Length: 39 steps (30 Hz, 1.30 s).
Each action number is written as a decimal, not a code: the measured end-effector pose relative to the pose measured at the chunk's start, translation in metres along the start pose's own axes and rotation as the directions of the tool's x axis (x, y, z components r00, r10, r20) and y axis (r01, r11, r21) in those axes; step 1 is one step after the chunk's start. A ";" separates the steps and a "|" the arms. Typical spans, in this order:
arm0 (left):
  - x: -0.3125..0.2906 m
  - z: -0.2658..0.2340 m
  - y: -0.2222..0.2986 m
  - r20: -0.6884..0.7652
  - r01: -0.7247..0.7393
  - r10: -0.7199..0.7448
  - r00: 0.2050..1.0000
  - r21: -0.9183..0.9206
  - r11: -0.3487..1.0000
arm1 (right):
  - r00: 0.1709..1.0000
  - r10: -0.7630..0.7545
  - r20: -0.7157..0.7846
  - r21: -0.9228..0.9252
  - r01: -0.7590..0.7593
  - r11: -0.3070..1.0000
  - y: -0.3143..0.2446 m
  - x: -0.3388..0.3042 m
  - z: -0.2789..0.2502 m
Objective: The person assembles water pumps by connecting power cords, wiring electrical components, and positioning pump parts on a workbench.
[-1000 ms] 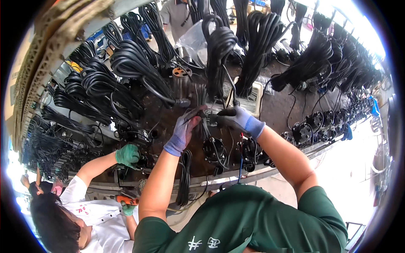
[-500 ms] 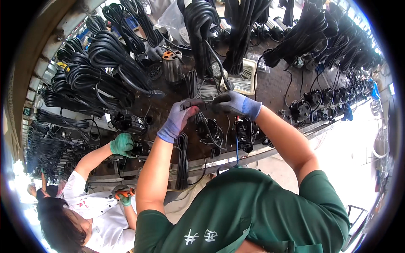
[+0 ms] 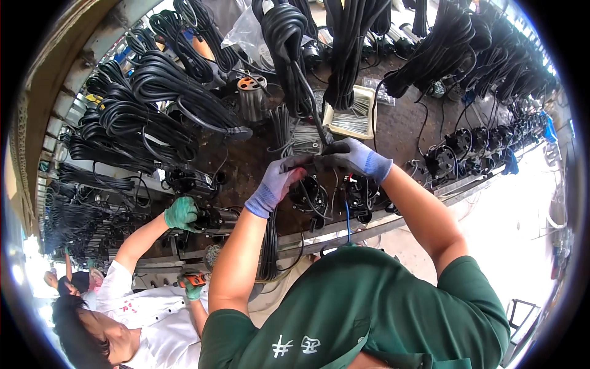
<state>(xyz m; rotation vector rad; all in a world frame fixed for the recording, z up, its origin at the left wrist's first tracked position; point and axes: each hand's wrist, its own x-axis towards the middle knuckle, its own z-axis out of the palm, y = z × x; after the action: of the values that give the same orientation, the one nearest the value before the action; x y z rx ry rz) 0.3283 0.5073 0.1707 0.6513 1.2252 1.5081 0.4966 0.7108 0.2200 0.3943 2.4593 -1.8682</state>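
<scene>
My left hand [image 3: 279, 181] and my right hand [image 3: 355, 157], both in grey-lilac gloves with dark fingertips, meet over the bench. Their fingers are closed, tips nearly touching, round something small that they hide. A thick black cable [image 3: 314, 114] hangs from a coiled bundle and runs down to my right fingertips; whether they grip it I cannot tell. Just below my hands sits a round black motor part [image 3: 309, 195]. To its right is another black motor part [image 3: 362, 195] with a blue wire. A tray of thin metal rods [image 3: 351, 123] lies beyond my right hand.
Coiled black cables [image 3: 178, 83] crowd the left and far side. A metal cylinder [image 3: 252, 101] with an orange-topped end stands behind my left hand. More motor parts [image 3: 464, 147] line the right edge. On the left, a co-worker's green-gloved hand [image 3: 181, 214] touches a part; the other holds an orange tool [image 3: 193, 280].
My hands have shifted slightly right and down in the picture, fingertips still together. The black cable's lower end now reaches my right fingertips. The co-worker's orange tool has moved a little to the right.
</scene>
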 end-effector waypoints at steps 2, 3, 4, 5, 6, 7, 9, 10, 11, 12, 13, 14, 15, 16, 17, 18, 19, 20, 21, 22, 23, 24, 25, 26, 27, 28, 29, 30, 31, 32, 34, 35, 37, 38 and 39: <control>-0.001 0.005 0.005 0.018 0.006 -0.006 1.000 -0.033 0.999 | 0.997 -0.062 -0.035 -0.137 0.057 0.989 0.003 -0.001 -0.002; 0.000 0.007 0.003 0.017 0.004 -0.004 1.000 -0.030 1.000 | 0.997 -0.065 -0.035 -0.137 0.060 0.989 0.003 -0.002 -0.003; 0.000 0.007 0.000 0.020 -0.009 0.010 1.000 -0.057 0.998 | 0.999 -0.031 -0.015 -0.121 0.029 0.992 0.000 -0.003 -0.004; 0.000 0.006 -0.002 0.023 -0.023 0.025 0.999 -0.084 0.996 | 1.000 0.004 0.006 -0.105 -0.003 0.994 -0.004 -0.003 -0.004; -0.001 0.003 -0.002 0.048 -0.028 0.030 0.998 -0.053 0.998 | 0.999 0.011 0.032 -0.090 -0.008 0.996 -0.006 -0.003 -0.005; 0.000 0.002 -0.001 0.050 -0.029 0.032 0.998 -0.050 0.998 | 1.000 0.008 0.029 -0.091 -0.006 0.996 -0.001 -0.003 -0.007; 0.002 0.002 0.001 0.122 -0.078 0.074 0.990 0.032 0.996 | 0.989 -0.129 0.066 -0.086 0.135 0.987 0.011 0.000 -0.009; 0.002 0.001 0.003 0.120 -0.079 0.074 0.990 0.034 0.996 | 0.998 -0.018 0.068 -0.075 0.023 0.997 -0.003 -0.003 -0.006; 0.000 0.001 0.005 0.111 -0.073 0.068 0.992 0.044 0.996 | 0.997 -0.020 0.069 -0.074 0.025 0.997 -0.006 -0.002 -0.003; 0.000 0.000 0.006 0.102 -0.067 0.062 0.993 0.054 0.996 | 0.999 0.019 0.035 -0.059 -0.017 0.998 -0.008 -0.001 0.000; 0.000 0.000 0.008 0.105 -0.070 0.063 0.992 0.057 0.996 | 0.998 0.056 -0.002 -0.044 -0.056 0.997 -0.009 -0.002 0.001; 0.001 0.001 0.009 0.091 -0.047 0.046 0.995 0.007 0.999 | 1.000 0.019 -0.014 -0.018 -0.019 1.000 0.002 0.002 0.006; 0.002 0.001 0.010 0.077 -0.025 0.028 0.997 -0.043 0.999 | 0.999 0.027 -0.036 -0.035 -0.029 0.999 0.006 0.000 0.008; 0.003 0.003 0.012 0.081 -0.027 0.030 0.996 -0.042 0.999 | 0.997 -0.039 -0.070 -0.124 0.030 0.992 0.011 0.002 0.012; 0.004 0.006 0.015 0.045 -0.034 0.035 0.998 -0.035 0.999 | 0.989 -0.107 -0.099 -0.213 0.084 0.973 0.015 0.004 0.016; 0.006 0.009 0.016 0.010 -0.041 0.041 0.999 -0.028 0.999 | 0.978 -0.159 -0.137 -0.200 0.129 0.971 0.019 0.001 0.018; 0.003 0.005 0.017 0.003 -0.043 0.043 0.999 -0.029 0.999 | 0.978 -0.160 -0.130 -0.200 0.133 0.971 0.003 -0.001 0.017; 0.000 0.001 0.018 0.023 -0.054 0.055 0.998 -0.064 0.996 | 0.997 0.003 -0.071 -0.064 -0.008 0.998 -0.019 -0.006 0.015; -0.001 -0.002 0.019 0.047 -0.065 0.070 0.996 -0.098 0.993 | 0.988 0.157 0.005 0.060 -0.157 0.986 -0.031 -0.008 0.013; 0.001 -0.005 0.017 0.051 -0.071 0.076 0.996 -0.097 0.993 | 0.988 0.154 0.000 0.056 -0.154 0.987 -0.027 -0.006 0.011; 0.002 -0.007 0.014 0.036 -0.061 0.066 0.997 -0.116 0.991 | 0.989 0.143 0.026 0.095 -0.144 0.985 -0.016 -0.006 0.011; 0.003 -0.010 0.011 0.020 -0.052 0.056 0.998 -0.135 0.989 | 0.990 0.130 0.052 0.133 -0.135 0.982 -0.009 -0.006 0.011; 0.005 -0.005 0.010 0.019 -0.055 0.058 0.998 -0.136 0.989 | 0.990 0.129 0.053 0.130 -0.135 0.982 -0.009 -0.004 0.014; 0.008 0.002 0.007 -0.001 -0.135 0.135 0.991 0.058 0.989 | 0.995 0.096 0.006 0.086 -0.096 0.992 -0.009 -0.002 0.018; 0.009 0.008 0.006 -0.007 -0.206 0.215 0.977 0.252 0.946 | 0.997 0.060 -0.038 0.039 -0.058 0.998 -0.008 0.000 0.021; 0.008 0.013 0.009 -0.058 -0.153 0.167 0.984 0.194 0.969 | 0.993 -0.029 -0.118 -0.083 0.019 0.996 -0.001 0.002 0.024; 0.007 0.011 0.013 -0.056 -0.157 0.171 0.984 0.195 0.968 | 0.992 -0.032 -0.120 -0.086 0.021 0.996 0.003 0.001 0.022; 0.005 0.008 0.018 -0.037 -0.086 0.091 0.995 0.118 0.989 | 0.995 -0.004 -0.097 -0.033 0.001 0.999 0.007 0.000 0.020; 0.004 0.004 0.021 -0.016 -0.013 0.014 1.000 0.043 0.999 | 0.998 0.019 -0.067 0.019 -0.018 1.000 0.005 0.001 0.019; 0.003 0.003 0.020 -0.018 -0.018 0.019 1.000 0.045 0.999 | 0.998 0.054 -0.040 0.020 -0.053 0.998 0.001 0.002 0.019; 0.003 0.001 0.018 0.034 -0.076 0.073 0.997 0.098 0.992 | 1.000 0.006 -0.022 0.091 -0.004 0.996 -0.001 0.002 0.023; 0.005 0.000 0.019 0.034 -0.077 0.074 0.997 0.099 0.992 | 0.999 -0.037 -0.008 0.163 0.038 0.986 -0.002 0.001 0.025; 0.010 0.000 0.025 0.082 -0.150 0.141 0.987 0.107 0.983 | 0.999 -0.007 -0.038 0.137 0.012 0.991 0.008 0.009 0.032; 0.011 0.001 0.026 0.084 -0.151 0.142 0.986 0.109 0.983 | 0.989 -0.121 -0.080 0.141 0.132 0.981 0.014 0.012 0.037; 0.013 0.003 0.027 0.076 -0.119 0.111 0.991 0.122 0.985 | 0.985 -0.146 -0.087 0.134 0.157 0.979 0.020 0.010 0.038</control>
<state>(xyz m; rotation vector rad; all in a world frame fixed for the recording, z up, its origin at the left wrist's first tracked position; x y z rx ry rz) 0.3170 0.5224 0.1942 0.8642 1.2559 1.4985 0.4865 0.6818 0.1885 0.2952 2.4793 -2.1330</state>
